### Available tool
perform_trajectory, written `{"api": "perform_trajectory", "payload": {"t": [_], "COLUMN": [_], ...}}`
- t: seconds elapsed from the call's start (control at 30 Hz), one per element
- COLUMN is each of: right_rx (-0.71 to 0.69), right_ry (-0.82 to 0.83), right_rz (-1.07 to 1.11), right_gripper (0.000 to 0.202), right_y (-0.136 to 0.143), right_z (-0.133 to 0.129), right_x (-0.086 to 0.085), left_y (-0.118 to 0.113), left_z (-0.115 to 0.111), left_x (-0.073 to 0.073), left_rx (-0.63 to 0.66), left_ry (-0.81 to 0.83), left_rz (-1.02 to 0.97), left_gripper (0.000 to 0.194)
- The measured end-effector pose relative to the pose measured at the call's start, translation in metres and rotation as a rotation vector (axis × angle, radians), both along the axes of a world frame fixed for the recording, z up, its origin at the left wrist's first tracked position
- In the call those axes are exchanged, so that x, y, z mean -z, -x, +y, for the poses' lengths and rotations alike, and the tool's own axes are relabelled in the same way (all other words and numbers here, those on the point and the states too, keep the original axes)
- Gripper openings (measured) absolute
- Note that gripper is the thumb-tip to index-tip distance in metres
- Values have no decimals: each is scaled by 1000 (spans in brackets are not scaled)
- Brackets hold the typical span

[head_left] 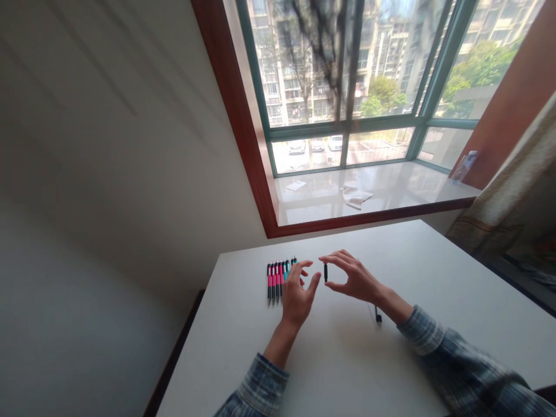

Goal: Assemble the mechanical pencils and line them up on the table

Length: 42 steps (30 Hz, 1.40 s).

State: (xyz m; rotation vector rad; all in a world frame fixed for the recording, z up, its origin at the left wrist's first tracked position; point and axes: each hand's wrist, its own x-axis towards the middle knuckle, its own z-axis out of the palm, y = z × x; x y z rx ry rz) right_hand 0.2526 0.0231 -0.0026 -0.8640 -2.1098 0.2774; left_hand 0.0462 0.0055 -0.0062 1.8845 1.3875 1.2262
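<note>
My right hand (354, 274) pinches a short black pen barrel piece (325, 273) by its two ends, between thumb and fingertip, holding it upright above the table. Just left of it is my left hand (299, 296), fingers curved and apart, with nothing in them; its thumb comes close to the black piece. Behind and beside that hand lies a row of click pens (273, 282), several pink and some teal, partly hidden by my fingers. Below my right wrist, a black-ended pen part (378, 318) lies on the table, partly covered, beside a thin pale strip.
The white table (347, 370) stands against a wall and a red-brown window frame (321, 227). On the sill are papers (357, 197) and a clear bottle (464, 167). A curtain (499, 191) hangs at the right.
</note>
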Motion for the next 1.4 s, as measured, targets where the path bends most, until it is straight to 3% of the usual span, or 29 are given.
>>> {"api": "perform_trajectory", "payload": {"t": [0.2, 0.33, 0.4, 0.5, 0.6, 0.7, 0.97, 1.13, 1.27, 1.4], "right_rx": [-86, -99, -32, 173, 332, 371, 343, 337, 157, -45], "right_ry": [7, 57, 78, 79, 85, 125, 223, 255, 460, 624], "right_rz": [-15, 18, 61, 92, 42, -14, -93, 55, 373, 494], "right_gripper": [63, 61, 48, 12, 12, 16, 15, 19, 30, 31], "right_y": [13, 9, -3, -34, -68, -89, -86, -78, -57, -29], "right_z": [-11, -7, 5, 35, 63, 77, 75, 70, 51, 31], "right_x": [-2, -1, 4, 17, 30, 38, 53, 43, 30, 27], "left_y": [-5, -7, -7, -6, -5, -5, -5, -5, -5, -6], "left_z": [-3, -3, -3, -2, -2, -1, 2, 2, 1, -2], "left_x": [-2, 0, 2, 3, 4, 5, 7, 7, 8, 7], "left_rx": [133, 110, 65, 24, 27, 29, 26, 12, -9, -8], "left_ry": [114, 132, 119, 84, 38, 12, -7, 0, 9, 8], "left_rz": [-6, -16, -21, 12, 61, 76, 83, 91, 71, 64], "left_gripper": [30, 23, 22, 16, 9, 9, 12, 12, 12, 12]}}
